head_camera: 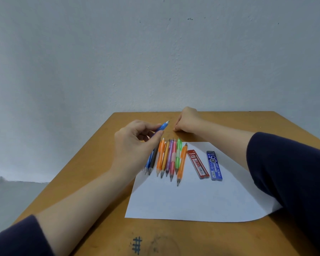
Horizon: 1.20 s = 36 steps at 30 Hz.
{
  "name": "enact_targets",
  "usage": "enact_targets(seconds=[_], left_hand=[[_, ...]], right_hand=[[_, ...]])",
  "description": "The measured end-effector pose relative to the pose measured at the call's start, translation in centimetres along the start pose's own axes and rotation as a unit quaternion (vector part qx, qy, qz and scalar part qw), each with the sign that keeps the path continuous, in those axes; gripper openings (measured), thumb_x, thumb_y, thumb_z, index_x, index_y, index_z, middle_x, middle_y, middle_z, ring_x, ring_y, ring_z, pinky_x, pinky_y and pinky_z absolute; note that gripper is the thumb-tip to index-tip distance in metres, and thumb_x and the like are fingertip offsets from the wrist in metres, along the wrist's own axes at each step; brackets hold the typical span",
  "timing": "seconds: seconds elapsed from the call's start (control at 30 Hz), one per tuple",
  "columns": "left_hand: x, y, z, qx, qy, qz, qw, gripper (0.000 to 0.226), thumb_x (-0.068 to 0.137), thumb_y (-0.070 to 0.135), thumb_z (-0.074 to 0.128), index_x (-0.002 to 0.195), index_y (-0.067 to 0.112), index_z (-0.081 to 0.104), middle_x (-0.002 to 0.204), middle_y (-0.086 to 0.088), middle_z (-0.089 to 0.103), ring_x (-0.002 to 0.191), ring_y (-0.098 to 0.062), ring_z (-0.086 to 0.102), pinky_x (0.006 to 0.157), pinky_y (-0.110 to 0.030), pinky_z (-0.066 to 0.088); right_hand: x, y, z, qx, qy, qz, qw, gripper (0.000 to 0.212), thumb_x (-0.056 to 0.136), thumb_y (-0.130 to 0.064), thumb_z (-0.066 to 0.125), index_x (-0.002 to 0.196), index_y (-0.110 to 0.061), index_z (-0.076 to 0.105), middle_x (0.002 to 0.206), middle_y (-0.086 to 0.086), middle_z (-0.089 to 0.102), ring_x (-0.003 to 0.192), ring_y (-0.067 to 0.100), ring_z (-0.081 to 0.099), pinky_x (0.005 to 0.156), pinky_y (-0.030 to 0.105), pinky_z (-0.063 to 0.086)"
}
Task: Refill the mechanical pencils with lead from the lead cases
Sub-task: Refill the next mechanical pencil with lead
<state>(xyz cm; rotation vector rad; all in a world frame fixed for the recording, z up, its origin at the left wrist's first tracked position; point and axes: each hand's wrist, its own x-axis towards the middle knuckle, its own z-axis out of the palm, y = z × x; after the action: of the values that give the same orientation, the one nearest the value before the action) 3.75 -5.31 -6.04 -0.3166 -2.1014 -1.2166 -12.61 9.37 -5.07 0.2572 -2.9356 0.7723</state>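
Note:
My left hand (135, 143) grips a blue mechanical pencil (162, 126) above the table, its cap end pointing up and right. My right hand (186, 120) rests on the wood beyond the paper with fingers curled; whether it pinches something small I cannot tell. Several mechanical pencils (171, 159) in orange, purple, pink, green, blue and brown lie side by side on a white sheet of paper (192, 200), tips toward me. To their right lie a red lead case (198, 164) and a blue lead case (214, 165), both flat on the paper.
The wooden table (103, 209) stands against a pale wall (155, 52). Its left edge drops to the floor (11, 196). A dark hash mark (137, 245) is drawn on the wood near me. The paper's near right corner curls under my right sleeve (294, 182).

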Motion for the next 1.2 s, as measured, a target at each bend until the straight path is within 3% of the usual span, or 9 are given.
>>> enact_targets(seconds=[0.13, 0.3, 0.57, 0.87, 1.0, 1.2], left_hand=[[0.0, 0.1, 0.0, 0.002, 0.003, 0.001, 1.000, 0.015, 0.082, 0.020, 0.072, 0.095, 0.025, 0.071, 0.085, 0.011, 0.069, 0.080, -0.007, 0.063, 0.064, -0.020, 0.053], [0.0, 0.1, 0.0, -0.004, 0.006, 0.004, 1.000, 0.014, 0.081, 0.021, 0.072, 0.094, 0.026, 0.071, 0.084, 0.011, 0.069, 0.080, -0.008, 0.063, 0.065, -0.022, 0.054], [-0.1, 0.3, 0.2, -0.005, 0.002, 0.003, 1.000, 0.015, 0.081, 0.017, 0.073, 0.095, 0.024, 0.072, 0.085, 0.010, 0.069, 0.079, -0.007, 0.062, 0.066, -0.025, 0.054], [-0.4, 0.2, 0.5, -0.006, -0.020, -0.007, 1.000, 0.016, 0.081, 0.017, 0.074, 0.093, 0.027, 0.071, 0.084, 0.011, 0.069, 0.079, -0.006, 0.063, 0.067, -0.026, 0.055], [-0.7, 0.4, 0.8, -0.025, -0.063, -0.006, 0.998, 0.016, 0.081, 0.014, 0.074, 0.095, 0.020, 0.073, 0.086, 0.009, 0.070, 0.080, -0.007, 0.065, 0.066, -0.017, 0.053], [-1.0, 0.6, 1.0, -0.026, -0.110, -0.006, 0.994, 0.015, 0.081, 0.016, 0.072, 0.094, 0.024, 0.072, 0.087, 0.010, 0.070, 0.081, -0.008, 0.065, 0.066, -0.025, 0.055]], right_hand=[[-0.8, 0.0, -0.2, 0.007, -0.003, -0.020, 1.000, 0.018, 0.080, -0.016, 0.073, 0.094, -0.004, 0.070, 0.095, 0.008, 0.069, 0.088, 0.016, 0.065, 0.079, 0.027, 0.054], [-2.5, -0.1, -1.1, 0.076, 0.004, -0.026, 0.997, 0.011, 0.083, -0.008, 0.068, 0.092, -0.004, 0.073, 0.087, 0.004, 0.068, 0.066, 0.004, 0.058, 0.053, 0.012, 0.041], [-7.3, 0.0, -3.4, 0.246, -0.015, -0.005, 0.969, 0.006, 0.084, -0.009, 0.069, 0.085, -0.012, 0.074, 0.072, 0.003, 0.067, 0.066, 0.011, 0.062, 0.063, 0.022, 0.054], [-13.5, 2.2, -4.5, 0.379, -0.053, 0.009, 0.924, 0.012, 0.081, -0.002, 0.069, 0.078, -0.013, 0.074, 0.062, -0.007, 0.069, 0.058, 0.006, 0.057, 0.056, 0.016, 0.047], [-15.0, 3.8, -4.8, 0.391, -0.044, -0.004, 0.919, 0.022, 0.080, 0.001, 0.069, 0.077, -0.019, 0.075, 0.076, 0.005, 0.073, 0.071, 0.009, 0.062, 0.073, 0.022, 0.052], [-16.4, 4.8, -4.9, 0.422, 0.011, -0.043, 0.905, 0.032, 0.084, 0.010, 0.061, 0.079, -0.020, 0.073, 0.073, -0.009, 0.072, 0.072, -0.002, 0.066, 0.067, 0.009, 0.050]])
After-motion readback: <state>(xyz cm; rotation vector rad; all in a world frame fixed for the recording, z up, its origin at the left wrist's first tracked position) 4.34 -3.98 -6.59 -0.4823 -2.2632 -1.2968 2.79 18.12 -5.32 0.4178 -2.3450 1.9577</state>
